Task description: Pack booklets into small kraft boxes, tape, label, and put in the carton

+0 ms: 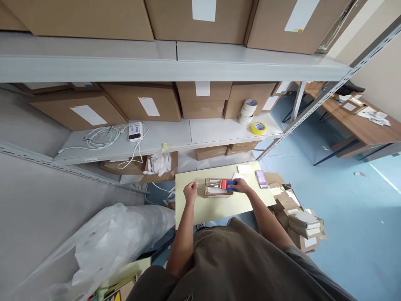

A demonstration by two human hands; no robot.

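A small brown cardboard box (218, 195) lies on the pale yellow tabletop (200, 211), a white label on its upper face. My right hand (240, 185) is closed round the blue handle of a red-and-blue tape dispenser (224, 184), which rests over the box's top near its right end. Left of the box, my left hand (190, 192) is closed in a pinch at the end of a clear tape strip (201, 184). That strip runs across the box toward the dispenser; being transparent, it shows only faintly.
Beyond the table stands a grey shelf (169, 136) with large boxes, white tape rolls (248, 109) and a yellow tape roll (258, 128). A phone (261, 179) lies at the table's right. Parcels (297, 221) are piled on the floor right; a plastic bag (122, 238) bulges left.
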